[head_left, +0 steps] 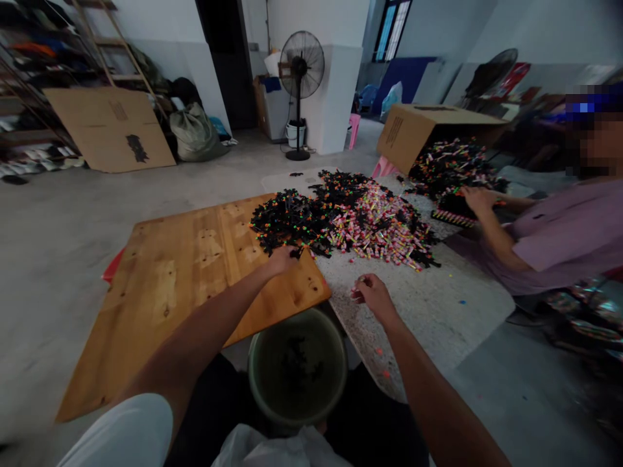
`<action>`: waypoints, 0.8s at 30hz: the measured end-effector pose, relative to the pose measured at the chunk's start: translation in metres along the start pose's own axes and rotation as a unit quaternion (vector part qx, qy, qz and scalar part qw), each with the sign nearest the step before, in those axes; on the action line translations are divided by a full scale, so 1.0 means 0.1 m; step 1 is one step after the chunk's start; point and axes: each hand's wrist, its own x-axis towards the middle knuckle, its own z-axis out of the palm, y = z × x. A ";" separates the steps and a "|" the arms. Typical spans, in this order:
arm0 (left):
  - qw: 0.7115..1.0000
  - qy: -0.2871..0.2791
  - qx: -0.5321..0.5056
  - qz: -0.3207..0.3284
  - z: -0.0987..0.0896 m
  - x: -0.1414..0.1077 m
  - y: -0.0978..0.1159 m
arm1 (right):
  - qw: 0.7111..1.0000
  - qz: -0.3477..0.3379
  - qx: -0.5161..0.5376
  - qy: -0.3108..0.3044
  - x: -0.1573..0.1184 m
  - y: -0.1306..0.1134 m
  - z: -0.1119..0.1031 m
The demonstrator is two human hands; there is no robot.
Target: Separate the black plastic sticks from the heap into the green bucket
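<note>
My left hand [284, 259] is at the front edge of a heap of small black pieces [292, 217] with orange and green tips, its fingers closed on a black piece [295, 253]. To the right, my right hand [370, 290] hovers over the speckled grey table, fingers pinched around a small pinkish piece [359, 293] that is hard to make out. Beyond it lies a pile of pink-and-white pieces [384, 224], mixed with black ones. Between my legs stands a round green bucket [257, 383] with some black pieces at its bottom.
A wooden board [195, 272] extends left beside the grey table [428, 311]. At the right a person [549, 233] handles pieces near a tipped cardboard box [403, 136] with another heap. A standing fan [302, 65] is farther back.
</note>
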 end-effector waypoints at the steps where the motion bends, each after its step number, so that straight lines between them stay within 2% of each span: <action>1: 0.999 0.001 -0.032 -0.008 0.01 -0.12 0.04 | 0.996 -0.014 0.086 -0.013 -0.13 -0.08 0.06; 3: 0.988 0.006 -0.150 -0.021 0.06 -0.36 0.15 | 0.973 -0.042 0.224 -0.040 -0.38 -0.28 0.20; 4: 0.970 0.011 -0.241 -0.030 0.10 -0.49 0.22 | 0.964 -0.051 0.258 -0.052 -0.49 -0.38 0.26; 7: 0.870 0.027 -0.489 -0.056 0.25 -0.82 0.48 | 0.948 -0.060 0.302 -0.078 -0.76 -0.65 0.44; 8: 0.848 0.029 -0.526 -0.061 0.29 -0.91 0.56 | 0.944 -0.063 0.312 -0.085 -0.82 -0.72 0.49; 10: 0.822 0.036 -0.565 -0.064 0.37 -1.06 0.72 | 0.938 -0.073 0.327 -0.094 -0.90 -0.80 0.54; 14: 0.813 0.045 -0.578 -0.063 0.42 -1.22 0.90 | 0.936 -0.086 0.330 -0.090 -0.99 -0.86 0.56; 18: 0.812 0.052 -0.577 -0.070 0.43 -1.30 0.96 | 0.938 -0.097 0.320 -0.093 -1.05 -0.89 0.55; 24: 0.811 0.074 -0.578 -0.058 0.46 -1.37 1.04 | 0.938 -0.109 0.325 -0.054 -1.15 -0.91 0.59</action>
